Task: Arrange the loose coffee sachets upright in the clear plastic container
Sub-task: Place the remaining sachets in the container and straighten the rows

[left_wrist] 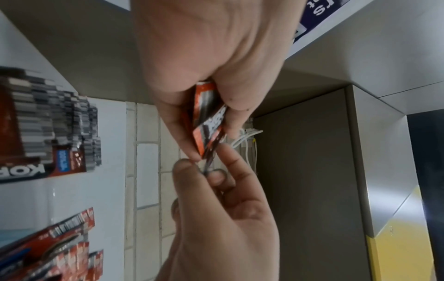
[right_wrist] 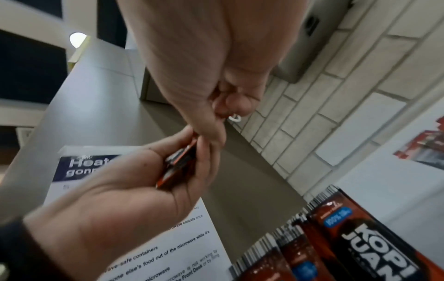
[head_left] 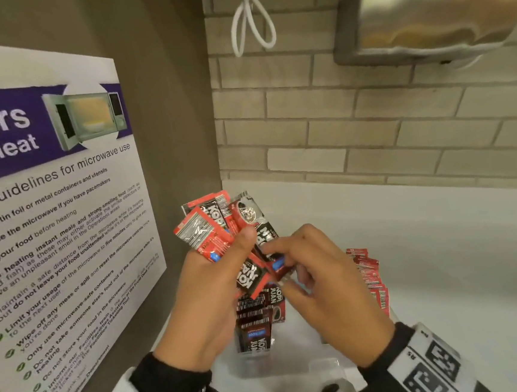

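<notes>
My left hand [head_left: 225, 258] grips a fanned bunch of red and black coffee sachets [head_left: 213, 228] above the clear plastic container [head_left: 298, 348]. My right hand [head_left: 283, 257] pinches the lower end of one dark sachet [head_left: 261, 230] in that bunch. Inside the container, dark sachets [head_left: 255, 318] stand upright on the left and red sachets [head_left: 371, 275] on the right. In the left wrist view, my left hand [left_wrist: 211, 133] clamps the bunch [left_wrist: 206, 121] and my right hand's fingertips [left_wrist: 185, 167] meet its edge. The right wrist view shows the bunch [right_wrist: 179, 167] in my left palm.
A microwave guidelines poster [head_left: 58, 213] covers the side panel on the left. Behind the white counter [head_left: 444, 257] is a brick-tile wall with a looped white cable [head_left: 251, 21] and a metal dispenser [head_left: 437, 8] above right.
</notes>
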